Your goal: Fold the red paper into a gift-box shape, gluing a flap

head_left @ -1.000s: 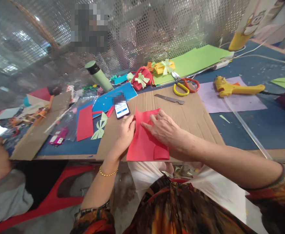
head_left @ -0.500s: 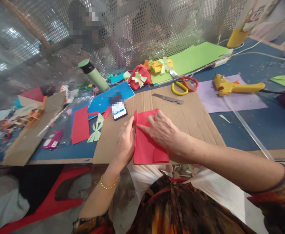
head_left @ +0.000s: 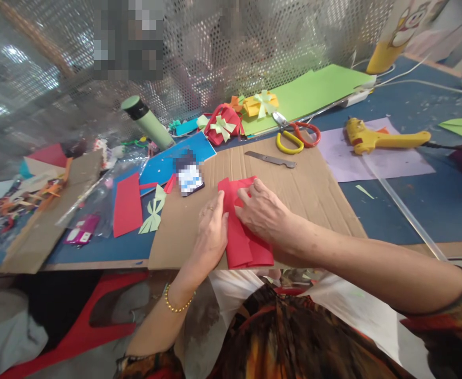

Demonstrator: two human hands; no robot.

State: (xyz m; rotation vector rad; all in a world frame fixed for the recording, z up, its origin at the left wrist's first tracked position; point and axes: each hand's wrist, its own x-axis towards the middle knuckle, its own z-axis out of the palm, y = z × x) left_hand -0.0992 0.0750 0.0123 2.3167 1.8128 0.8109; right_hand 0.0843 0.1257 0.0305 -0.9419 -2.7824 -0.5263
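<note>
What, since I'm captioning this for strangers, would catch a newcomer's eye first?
Probably the folded red paper on the cardboard, left hand at its edge, right hand on top. Then the yellow glue gun on lilac paper at right, and scissors at the cardboard's far edge.

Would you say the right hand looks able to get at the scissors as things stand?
Probably yes: the scissors lie beyond the right hand, with their handles uncovered. Only a flat metal blade and bare cardboard lie between, though the hand would first have to leave the red paper.
</note>
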